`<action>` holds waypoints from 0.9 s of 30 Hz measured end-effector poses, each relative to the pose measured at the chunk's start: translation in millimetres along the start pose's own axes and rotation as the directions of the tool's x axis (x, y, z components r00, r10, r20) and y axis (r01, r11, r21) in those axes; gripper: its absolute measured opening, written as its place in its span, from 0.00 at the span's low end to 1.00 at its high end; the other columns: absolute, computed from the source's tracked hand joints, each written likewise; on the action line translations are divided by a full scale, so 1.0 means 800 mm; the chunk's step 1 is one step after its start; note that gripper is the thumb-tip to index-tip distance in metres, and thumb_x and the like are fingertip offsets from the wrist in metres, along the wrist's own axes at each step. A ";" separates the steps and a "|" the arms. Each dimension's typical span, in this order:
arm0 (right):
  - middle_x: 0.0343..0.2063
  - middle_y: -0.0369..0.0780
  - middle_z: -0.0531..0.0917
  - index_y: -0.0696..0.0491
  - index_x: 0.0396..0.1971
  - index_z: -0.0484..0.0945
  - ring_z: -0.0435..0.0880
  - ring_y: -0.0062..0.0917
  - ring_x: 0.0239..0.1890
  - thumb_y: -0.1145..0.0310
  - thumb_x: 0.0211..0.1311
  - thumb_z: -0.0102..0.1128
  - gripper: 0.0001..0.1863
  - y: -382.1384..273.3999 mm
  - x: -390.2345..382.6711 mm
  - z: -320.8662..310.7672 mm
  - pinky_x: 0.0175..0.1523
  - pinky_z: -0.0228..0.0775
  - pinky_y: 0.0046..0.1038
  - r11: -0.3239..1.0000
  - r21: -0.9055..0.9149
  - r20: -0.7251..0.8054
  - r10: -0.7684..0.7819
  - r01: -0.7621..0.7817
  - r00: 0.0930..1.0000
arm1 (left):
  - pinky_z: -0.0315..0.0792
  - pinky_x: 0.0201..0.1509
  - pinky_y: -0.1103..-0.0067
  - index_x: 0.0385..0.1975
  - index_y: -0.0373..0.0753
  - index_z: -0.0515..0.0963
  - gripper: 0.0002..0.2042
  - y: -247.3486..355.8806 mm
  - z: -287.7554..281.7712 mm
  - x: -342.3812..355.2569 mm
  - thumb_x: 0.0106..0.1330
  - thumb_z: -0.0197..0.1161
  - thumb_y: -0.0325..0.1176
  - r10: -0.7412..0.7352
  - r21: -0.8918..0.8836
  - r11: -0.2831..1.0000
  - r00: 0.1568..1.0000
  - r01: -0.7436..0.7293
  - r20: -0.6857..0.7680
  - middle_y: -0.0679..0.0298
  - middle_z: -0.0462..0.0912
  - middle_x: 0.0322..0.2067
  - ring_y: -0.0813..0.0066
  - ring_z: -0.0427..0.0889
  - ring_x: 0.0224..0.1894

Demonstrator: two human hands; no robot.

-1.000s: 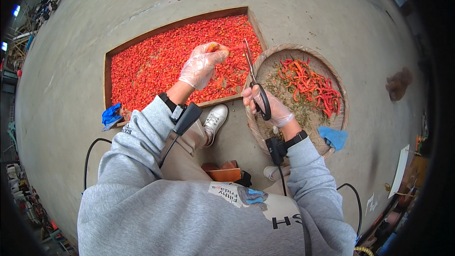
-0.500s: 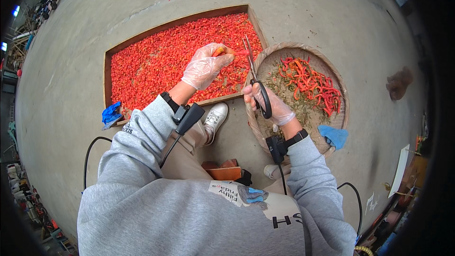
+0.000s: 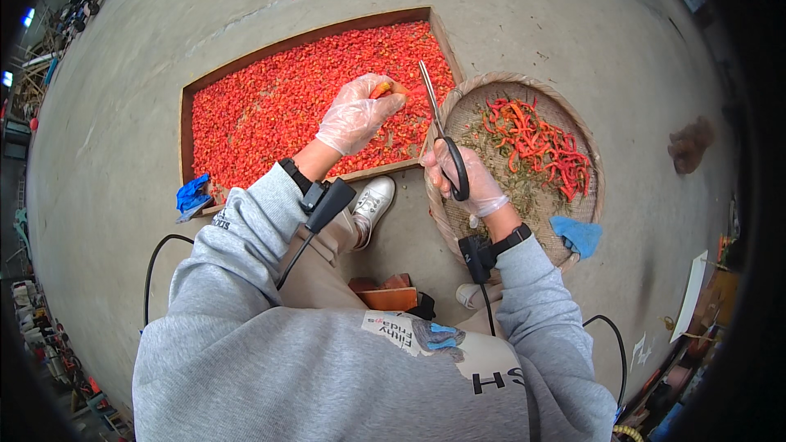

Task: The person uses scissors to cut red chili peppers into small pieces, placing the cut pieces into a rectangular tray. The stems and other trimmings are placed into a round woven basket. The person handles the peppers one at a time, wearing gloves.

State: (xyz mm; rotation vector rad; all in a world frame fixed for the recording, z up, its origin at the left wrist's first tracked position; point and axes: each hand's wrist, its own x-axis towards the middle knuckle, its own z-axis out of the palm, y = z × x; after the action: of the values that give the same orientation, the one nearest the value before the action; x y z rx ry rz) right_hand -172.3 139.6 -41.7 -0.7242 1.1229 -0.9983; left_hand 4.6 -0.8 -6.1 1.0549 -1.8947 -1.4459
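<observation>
My left hand (image 3: 350, 121), in a clear plastic glove, is closed on an orange-red chili pepper (image 3: 381, 90). Its tip pokes out to the right from between the fingers, above the wooden tray. In my right hand (image 3: 477, 191), gloved the same way, is a pair of scissors (image 3: 438, 119) with black handles. Their blades point up and away from me, lying together, just right of the pepper. Cut red chili pieces (image 3: 303, 90) cover most of the shallow wooden tray (image 3: 447, 49).
Right of the tray lies a round woven basket (image 3: 591, 131) with whole red chilies (image 3: 540, 151) and loose stems. A blue cloth (image 3: 576, 235) hangs on its near rim. Blue crumpled plastic (image 3: 192, 195) sits at the tray's near left corner. My white shoe (image 3: 373, 200) stands close by.
The scissor blades have come together from being slightly apart. Both hands have stayed nearly in place.
</observation>
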 end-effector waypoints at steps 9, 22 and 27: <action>0.30 0.33 0.76 0.56 0.43 0.73 0.70 0.10 0.26 0.43 0.65 0.48 0.28 0.027 0.011 -0.011 0.32 0.65 0.14 0.998 -0.050 0.109 -0.030 0.036 0.994 | 0.64 0.29 0.82 0.35 0.36 0.79 0.08 -0.006 0.000 0.005 0.61 0.62 0.33 0.080 0.054 0.996 0.993 -0.075 -0.085 0.70 0.72 0.25 0.84 0.69 0.27; 0.26 0.33 0.77 0.51 0.41 0.72 0.70 0.08 0.22 0.61 0.60 0.61 0.14 0.010 0.005 -0.011 0.23 0.58 0.10 0.989 0.139 0.064 0.031 -0.040 0.997 | 0.67 0.30 0.83 0.38 0.36 0.78 0.09 -0.012 0.005 0.003 0.62 0.63 0.32 0.110 0.123 0.987 0.991 -0.101 -0.071 0.70 0.72 0.27 0.83 0.69 0.26; 0.26 0.32 0.75 0.55 0.40 0.73 0.69 0.10 0.22 0.46 0.65 0.51 0.24 0.025 0.009 -0.012 0.29 0.64 0.12 0.998 -0.029 0.091 -0.046 0.049 0.995 | 0.69 0.35 0.80 0.38 0.36 0.78 0.09 -0.012 0.004 0.005 0.62 0.62 0.32 0.233 0.138 0.967 0.964 -0.216 -0.128 0.69 0.72 0.27 0.82 0.71 0.29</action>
State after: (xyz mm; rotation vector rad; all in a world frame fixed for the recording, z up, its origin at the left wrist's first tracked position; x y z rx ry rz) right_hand -174.8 140.7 -64.8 -0.8163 1.0489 -0.9808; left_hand 2.4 -3.9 -16.4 0.9366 -1.9483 -1.1087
